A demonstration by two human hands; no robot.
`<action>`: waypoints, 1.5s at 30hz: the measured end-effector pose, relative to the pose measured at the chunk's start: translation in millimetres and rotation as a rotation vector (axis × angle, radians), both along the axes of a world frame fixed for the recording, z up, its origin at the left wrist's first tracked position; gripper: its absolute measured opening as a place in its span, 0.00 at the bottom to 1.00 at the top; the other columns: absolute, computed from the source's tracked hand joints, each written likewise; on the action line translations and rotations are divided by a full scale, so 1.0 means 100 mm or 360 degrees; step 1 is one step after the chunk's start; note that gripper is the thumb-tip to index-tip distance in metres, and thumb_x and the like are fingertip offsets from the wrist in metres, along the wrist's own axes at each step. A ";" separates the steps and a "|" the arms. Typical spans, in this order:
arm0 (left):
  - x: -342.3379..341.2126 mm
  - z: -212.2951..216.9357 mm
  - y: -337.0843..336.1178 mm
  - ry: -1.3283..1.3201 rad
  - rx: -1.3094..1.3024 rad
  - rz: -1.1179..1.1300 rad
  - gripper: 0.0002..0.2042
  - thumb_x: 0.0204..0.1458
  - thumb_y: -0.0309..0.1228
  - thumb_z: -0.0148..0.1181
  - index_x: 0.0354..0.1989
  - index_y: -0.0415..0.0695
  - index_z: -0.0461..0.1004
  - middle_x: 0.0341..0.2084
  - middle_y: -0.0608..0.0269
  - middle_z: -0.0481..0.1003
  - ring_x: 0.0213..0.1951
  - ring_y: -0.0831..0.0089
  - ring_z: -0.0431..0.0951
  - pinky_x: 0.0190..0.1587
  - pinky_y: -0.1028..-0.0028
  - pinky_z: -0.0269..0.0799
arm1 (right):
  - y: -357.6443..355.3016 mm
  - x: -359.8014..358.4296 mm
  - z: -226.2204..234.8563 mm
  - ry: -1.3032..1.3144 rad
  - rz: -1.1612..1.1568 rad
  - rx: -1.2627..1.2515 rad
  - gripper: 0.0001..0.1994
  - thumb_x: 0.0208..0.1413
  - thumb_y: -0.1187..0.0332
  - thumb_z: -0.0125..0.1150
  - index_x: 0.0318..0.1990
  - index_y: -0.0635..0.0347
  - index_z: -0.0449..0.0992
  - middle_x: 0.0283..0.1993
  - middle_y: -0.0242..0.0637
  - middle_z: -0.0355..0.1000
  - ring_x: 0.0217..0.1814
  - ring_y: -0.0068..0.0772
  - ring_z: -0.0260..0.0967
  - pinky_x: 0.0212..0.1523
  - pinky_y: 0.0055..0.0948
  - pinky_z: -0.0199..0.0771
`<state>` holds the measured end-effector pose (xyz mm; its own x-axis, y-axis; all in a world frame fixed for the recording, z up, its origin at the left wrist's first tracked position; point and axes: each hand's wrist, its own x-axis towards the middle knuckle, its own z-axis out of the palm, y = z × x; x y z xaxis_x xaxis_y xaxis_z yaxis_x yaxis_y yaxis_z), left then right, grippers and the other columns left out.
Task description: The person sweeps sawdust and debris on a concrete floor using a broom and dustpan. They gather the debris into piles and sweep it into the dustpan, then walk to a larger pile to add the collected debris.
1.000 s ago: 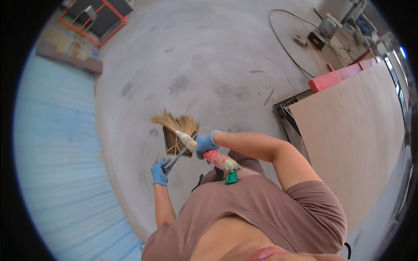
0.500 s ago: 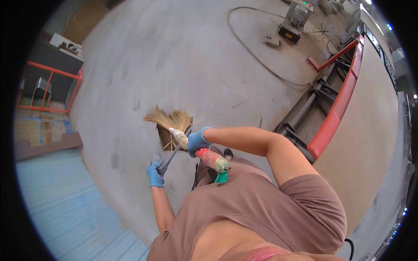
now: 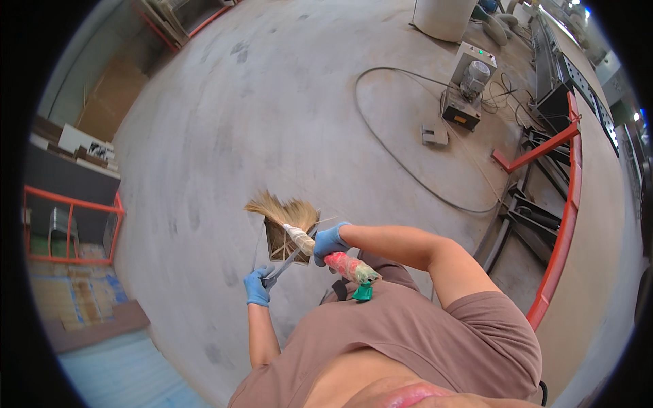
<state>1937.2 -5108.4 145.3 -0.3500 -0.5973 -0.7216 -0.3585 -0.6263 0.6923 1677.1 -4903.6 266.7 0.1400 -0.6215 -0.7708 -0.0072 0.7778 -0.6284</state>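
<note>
My right hand, in a blue glove, is closed round the handle of a straw hand broom. Its wrapped handle is red and pale and ends in a green tip near my waist. The fanned bristles lie over the far edge of a brown-looking dustpan, which is partly hidden under the broom. A few loose straws show at the pan. My left hand, gloved in blue too, grips the dustpan's thin grey handle, to the left of the broom and nearer me.
A motor unit with a looping cable stands on the grey floor at far right, beside a small grey block. A red-and-black metal frame runs along the right. On the left are an orange-railed rack and pale blue sheeting.
My view has tilted up, so floor, machine and frame sit lower in the picture. Both hands still hold broom and dustpan in nearly the same positions relative to each other.
</note>
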 end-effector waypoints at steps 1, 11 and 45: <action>-0.33 -0.03 -0.23 0.0013 0.0007 -0.0021 0.25 0.48 0.29 0.55 0.57 0.32 0.67 0.44 0.47 0.79 0.36 0.56 0.81 0.40 0.58 0.77 | -0.18 -0.35 -0.04 0.0050 0.0044 -0.0061 0.09 0.38 0.72 0.64 0.29 0.66 0.77 0.30 0.43 0.77 0.27 0.35 0.77 0.30 0.34 0.77; -4.26 -0.09 -2.23 0.0017 0.0073 0.0015 0.26 0.48 0.29 0.55 0.57 0.32 0.66 0.44 0.48 0.79 0.40 0.56 0.80 0.42 0.55 0.78 | -2.27 -4.35 -0.37 0.0114 0.0182 -0.0167 0.14 0.37 0.66 0.65 0.33 0.64 0.79 0.32 0.37 0.75 0.31 0.30 0.71 0.32 0.35 0.73; -17.12 -0.33 -8.75 0.0109 0.0043 0.0153 0.24 0.49 0.27 0.54 0.56 0.30 0.67 0.43 0.47 0.79 0.35 0.61 0.82 0.35 0.67 0.79 | -9.00 -17.27 -0.89 0.0594 0.0739 -0.0504 0.11 0.36 0.66 0.65 0.30 0.56 0.81 0.32 0.41 0.77 0.32 0.38 0.73 0.36 0.34 0.74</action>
